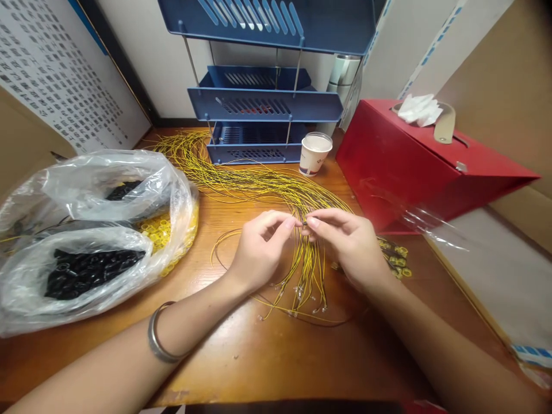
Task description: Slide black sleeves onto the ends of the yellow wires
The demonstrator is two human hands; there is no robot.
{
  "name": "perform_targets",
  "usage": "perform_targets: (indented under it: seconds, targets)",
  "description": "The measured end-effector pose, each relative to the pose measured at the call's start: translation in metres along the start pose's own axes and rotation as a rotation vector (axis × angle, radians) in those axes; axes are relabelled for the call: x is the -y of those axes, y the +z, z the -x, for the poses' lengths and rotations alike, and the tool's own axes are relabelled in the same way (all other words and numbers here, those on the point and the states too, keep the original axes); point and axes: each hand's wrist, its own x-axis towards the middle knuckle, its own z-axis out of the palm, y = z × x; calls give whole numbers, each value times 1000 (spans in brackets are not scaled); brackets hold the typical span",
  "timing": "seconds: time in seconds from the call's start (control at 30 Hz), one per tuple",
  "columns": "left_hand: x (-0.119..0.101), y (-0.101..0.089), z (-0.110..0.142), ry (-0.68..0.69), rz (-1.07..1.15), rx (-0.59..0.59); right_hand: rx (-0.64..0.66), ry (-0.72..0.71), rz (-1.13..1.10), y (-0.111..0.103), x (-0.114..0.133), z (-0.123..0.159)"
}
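Note:
My left hand [264, 246] and my right hand [356, 241] meet fingertip to fingertip above a bundle of thin yellow and black wires [259, 183]. Between the right thumb and fingers sits a small black piece [304, 223], too small to identify. The left thumb and forefinger are pinched right beside it, and what lies in that pinch is hidden. Below the hands the wires fan out on the table, with small clear tips [298, 292] at their ends. Several yellow rings with dark wires [400, 261] lie just past my right hand.
At the left, clear plastic bags hold black pieces [92, 270] and yellow rings [160, 234]. A blue tiered tray rack [263, 106] stands behind, with a paper cup [315, 154] beside it. A red tissue box [388, 167] occupies the back right of the wooden table [215, 362].

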Motion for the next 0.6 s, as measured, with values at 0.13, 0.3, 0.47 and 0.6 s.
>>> perform_targets:
  seconds: [0.13, 0.3, 0.47, 0.6]
  targets:
    - [-1, -1, 1, 59, -57, 54, 136, 82, -69, -6, -8, -4]
    - [-1, -1, 1, 121, -56, 115, 206, 104, -98, -6, -5, -1]
    - [0, -1, 2, 94, -42, 131, 220, 119, -116, -5, 0, 0]
    - [0, -2, 2, 84, -33, 131, 233, 103, -150, -6, 0, -1]
